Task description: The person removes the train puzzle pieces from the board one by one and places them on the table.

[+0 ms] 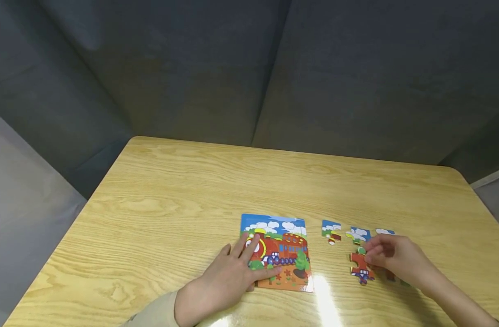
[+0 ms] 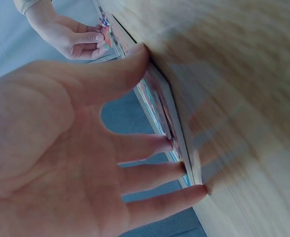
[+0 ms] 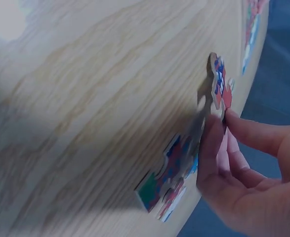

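A train-picture jigsaw puzzle (image 1: 290,254) lies flat on the table. My left hand (image 1: 229,274) rests on its left side with fingers spread; in the left wrist view the thumb (image 2: 137,57) and fingertips lie along the edge of its board. To the right of the puzzle, my right hand (image 1: 400,259) pinches a red jigsaw piece (image 1: 358,263) between thumb and fingers. That piece (image 3: 220,81) is tilted and raised off the wood in the right wrist view. Under the right hand lie more pieces (image 3: 169,165), partly hidden by it.
Loose pieces with sky and clouds lie right of the puzzle: one with a white ball shape (image 1: 331,230), one beside it (image 1: 360,233), another farther right (image 1: 385,231). The wooden table (image 1: 184,190) ends at a dark curtain (image 1: 192,81) behind.
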{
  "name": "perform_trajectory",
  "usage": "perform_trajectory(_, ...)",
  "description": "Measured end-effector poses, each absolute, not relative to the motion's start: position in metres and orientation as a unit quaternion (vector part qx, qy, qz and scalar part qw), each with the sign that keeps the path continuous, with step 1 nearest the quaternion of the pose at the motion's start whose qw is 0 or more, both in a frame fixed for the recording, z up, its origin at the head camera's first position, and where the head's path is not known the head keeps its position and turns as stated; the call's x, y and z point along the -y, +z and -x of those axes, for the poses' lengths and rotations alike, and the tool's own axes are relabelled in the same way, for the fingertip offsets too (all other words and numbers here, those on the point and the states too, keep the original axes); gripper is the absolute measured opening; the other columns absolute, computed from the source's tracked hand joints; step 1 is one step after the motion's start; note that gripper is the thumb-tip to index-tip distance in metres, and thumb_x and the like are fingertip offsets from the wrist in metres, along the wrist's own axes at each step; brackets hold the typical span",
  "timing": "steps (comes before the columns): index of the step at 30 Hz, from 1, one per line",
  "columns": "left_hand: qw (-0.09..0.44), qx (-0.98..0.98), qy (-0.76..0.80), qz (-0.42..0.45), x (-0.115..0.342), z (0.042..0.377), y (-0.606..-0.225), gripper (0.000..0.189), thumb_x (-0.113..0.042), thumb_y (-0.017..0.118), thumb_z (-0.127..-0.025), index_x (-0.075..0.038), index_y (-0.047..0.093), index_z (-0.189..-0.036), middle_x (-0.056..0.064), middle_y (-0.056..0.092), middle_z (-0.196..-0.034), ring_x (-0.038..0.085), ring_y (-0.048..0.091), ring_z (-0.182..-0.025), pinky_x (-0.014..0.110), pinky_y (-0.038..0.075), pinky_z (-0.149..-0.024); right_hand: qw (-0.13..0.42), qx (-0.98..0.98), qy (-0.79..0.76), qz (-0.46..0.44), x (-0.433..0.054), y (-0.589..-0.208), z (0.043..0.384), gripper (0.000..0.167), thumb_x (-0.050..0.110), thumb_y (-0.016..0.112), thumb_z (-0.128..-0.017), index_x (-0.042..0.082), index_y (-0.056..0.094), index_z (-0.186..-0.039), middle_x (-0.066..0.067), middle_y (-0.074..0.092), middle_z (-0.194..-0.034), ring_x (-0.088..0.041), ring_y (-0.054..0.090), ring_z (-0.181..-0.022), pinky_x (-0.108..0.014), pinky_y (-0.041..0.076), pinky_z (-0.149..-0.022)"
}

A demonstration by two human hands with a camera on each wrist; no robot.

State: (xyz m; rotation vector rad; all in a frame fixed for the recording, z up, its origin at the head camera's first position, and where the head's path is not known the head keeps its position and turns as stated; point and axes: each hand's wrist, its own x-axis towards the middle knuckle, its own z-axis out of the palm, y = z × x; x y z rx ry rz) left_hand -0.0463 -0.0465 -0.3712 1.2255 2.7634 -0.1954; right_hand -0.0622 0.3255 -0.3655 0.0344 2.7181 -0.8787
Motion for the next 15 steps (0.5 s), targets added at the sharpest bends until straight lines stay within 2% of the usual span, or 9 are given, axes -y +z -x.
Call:
perform_trajectory(10,0.061,-0.910,-0.063,-0.404,0.0456,0.0465,-0.3707,0.064,-0.043,0.062,-0.092,-0.058,0.030,-0.145,0.017,0.035,-0.153,0.037,0.035,-0.139,0.045,0.051,-0.092,0.107,-0.965,-0.238,-0.002,-0.3324,-0.3708,0.0619,0.015,0.006,0.076,-0.083,0.001,0.071,-0.095,0.003,0.067,-0.078,-0.013,0.062,-0.070,-0.024,0.047,-0.059)
perform_trajectory(15,0.062,-0.911,-0.057,-0.403,0.0466,0.0465,-0.3712,0.063,-0.043,0.062,-0.092,-0.058,0.031,-0.145,0.018,0.035,-0.153,0.037,0.035,-0.139,0.045,0.051,-0.093,0.092,-0.968,-0.232,0.002,-0.3313,-0.3720,0.0612,0.014,0.005,0.077,-0.081,0.004,0.071,-0.093,0.004,0.063,-0.076,-0.009,0.058,-0.066,-0.024,0.045,-0.057)
